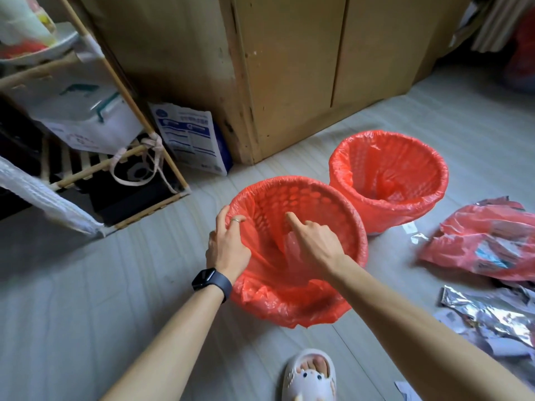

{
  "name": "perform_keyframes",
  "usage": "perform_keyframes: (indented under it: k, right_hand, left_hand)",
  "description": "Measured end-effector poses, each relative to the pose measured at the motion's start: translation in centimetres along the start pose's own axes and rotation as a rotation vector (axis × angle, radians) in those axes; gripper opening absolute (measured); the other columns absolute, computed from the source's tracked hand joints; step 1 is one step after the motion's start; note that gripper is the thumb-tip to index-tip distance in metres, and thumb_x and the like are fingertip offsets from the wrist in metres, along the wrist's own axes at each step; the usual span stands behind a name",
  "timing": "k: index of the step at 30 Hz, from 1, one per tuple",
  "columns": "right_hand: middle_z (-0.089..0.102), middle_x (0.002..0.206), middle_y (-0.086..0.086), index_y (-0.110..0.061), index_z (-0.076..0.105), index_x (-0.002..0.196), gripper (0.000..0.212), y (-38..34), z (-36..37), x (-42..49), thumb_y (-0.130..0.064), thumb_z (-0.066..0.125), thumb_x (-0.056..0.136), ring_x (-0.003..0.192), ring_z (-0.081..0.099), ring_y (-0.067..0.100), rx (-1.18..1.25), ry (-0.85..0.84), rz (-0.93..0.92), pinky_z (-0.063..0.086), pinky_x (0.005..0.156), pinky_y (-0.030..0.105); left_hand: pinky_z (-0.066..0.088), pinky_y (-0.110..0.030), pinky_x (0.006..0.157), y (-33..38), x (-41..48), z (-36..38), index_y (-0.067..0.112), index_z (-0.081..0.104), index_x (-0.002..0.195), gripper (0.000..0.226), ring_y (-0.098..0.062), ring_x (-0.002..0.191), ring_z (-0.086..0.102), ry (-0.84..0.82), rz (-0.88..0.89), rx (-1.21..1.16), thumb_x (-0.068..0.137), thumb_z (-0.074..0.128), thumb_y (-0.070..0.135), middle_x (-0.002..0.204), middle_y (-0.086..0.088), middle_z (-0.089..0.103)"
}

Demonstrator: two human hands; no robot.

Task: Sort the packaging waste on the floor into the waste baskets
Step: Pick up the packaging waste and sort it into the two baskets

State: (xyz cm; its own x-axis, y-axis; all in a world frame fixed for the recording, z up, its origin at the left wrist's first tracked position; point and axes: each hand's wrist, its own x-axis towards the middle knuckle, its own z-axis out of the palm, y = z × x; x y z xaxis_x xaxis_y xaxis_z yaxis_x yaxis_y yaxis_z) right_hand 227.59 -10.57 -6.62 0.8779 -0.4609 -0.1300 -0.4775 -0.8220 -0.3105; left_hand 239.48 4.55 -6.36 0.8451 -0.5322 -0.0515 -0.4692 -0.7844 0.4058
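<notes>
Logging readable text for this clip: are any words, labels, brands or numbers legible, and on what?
Nothing reads clearly.
Blue-and-white packet leaning on the cabinet: printed lines, too blurred.
White box at left: reddish print, too blurred.
Wrappers in the red bag: print too blurred.
Watch: screen dark.
</notes>
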Motion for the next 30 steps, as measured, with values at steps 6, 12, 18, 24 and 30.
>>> perform_keyframes:
  k: [6,12,18,24,30]
  right_hand:
    - [0.062,0.117,0.012,-0.014,0.052,0.125,0.031,0.3,2.7,1.0,-0.013,0.041,0.096,0.112,0.060,0.038,-0.157,-0.195,0.076,0.049,0.081,0.041]
    - [0.036,0.148,0.008,-0.025,0.053,0.136,0.036,2.2,3.6,1.7,-0.024,0.041,0.102,0.127,0.049,0.032,-0.307,-0.191,0.158,0.046,0.092,0.038]
    - [0.044,0.145,0.013,-0.017,0.055,0.122,0.037,3.0,2.3,1.1,-0.034,0.053,0.089,0.113,0.061,0.041,-0.038,-0.203,0.075,0.052,0.089,0.044]
    - [0.060,0.069,0.004,-0.018,0.049,0.065,0.023,4.4,-1.3,-0.9,-0.034,0.047,0.082,0.069,0.060,0.031,0.050,0.102,-0.206,0.053,0.068,0.040]
    - [0.073,0.095,0.003,-0.014,0.072,0.093,0.023,6.1,-6.7,-5.7,-0.022,0.052,0.084,0.091,0.066,0.026,0.060,0.133,-0.092,0.053,0.080,0.039]
  left_hand:
    - [0.045,-0.035,0.074,0.8,-1.0,0.4,0.032,0.051,0.115,0.046,-0.031,0.103,0.053,-0.032,-0.038,0.083,0.081,0.050,0.001,0.158,0.016,-0.002]
    - [0.039,-0.036,0.067,1.0,-1.0,0.9,0.026,0.053,0.113,0.034,-0.034,0.107,0.050,-0.044,-0.048,0.169,0.086,0.052,0.005,0.160,0.009,-0.009]
    - [0.044,-0.042,0.082,0.5,-0.5,1.4,0.025,0.057,0.115,0.034,-0.032,0.124,0.040,-0.050,-0.023,0.201,0.084,0.051,0.012,0.161,0.007,-0.009]
    - [0.030,-0.044,0.113,2.8,-0.1,0.1,0.030,0.064,0.115,0.034,-0.029,0.143,0.021,0.032,0.138,0.181,0.083,0.057,0.022,0.162,-0.004,0.012]
    - [0.027,-0.041,0.115,8.1,-0.8,-1.5,0.036,0.058,0.125,0.039,-0.020,0.143,0.025,-0.116,0.301,0.159,0.087,0.052,0.025,0.154,0.004,0.033]
